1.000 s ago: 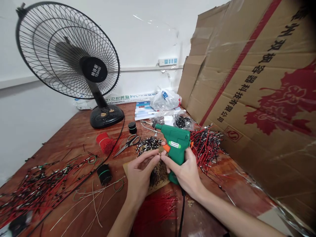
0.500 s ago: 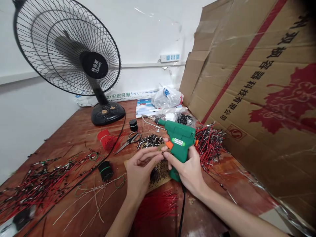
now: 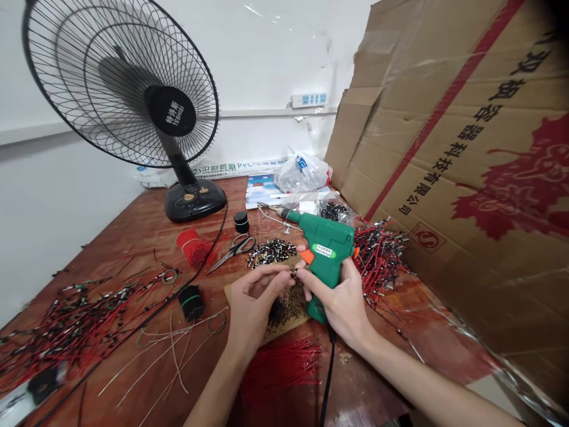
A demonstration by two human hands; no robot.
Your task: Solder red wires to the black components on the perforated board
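My right hand (image 3: 344, 296) is wrapped around the handle of a green soldering gun (image 3: 331, 237) with an orange trigger, its tip pointing to the far left. Thumb and fingertips of my left hand (image 3: 255, 296) are pinched together close to my right thumb. A tiny dark piece shows between the two hands, too small to name. Below them lies a brown board (image 3: 293, 323) strewn with small dark bits. Just beyond is a pile of small black-and-silver parts (image 3: 272, 252). Red wires (image 3: 284, 367) lie in front of the board.
Scissors (image 3: 233, 252), a red wire bundle (image 3: 190, 246) and black wire bundles (image 3: 191, 302) lie left of centre. Loose red and black wires (image 3: 75, 323) spread at far left. More wires (image 3: 380, 255) are heaped beside a large cardboard box (image 3: 427, 196). A fan (image 3: 195, 198) stands behind.
My left fingertips have closed up slightly toward the right thumb, and the tiny dark piece shows more clearly. The soldering gun stays in my right hand; the view has shifted slightly.
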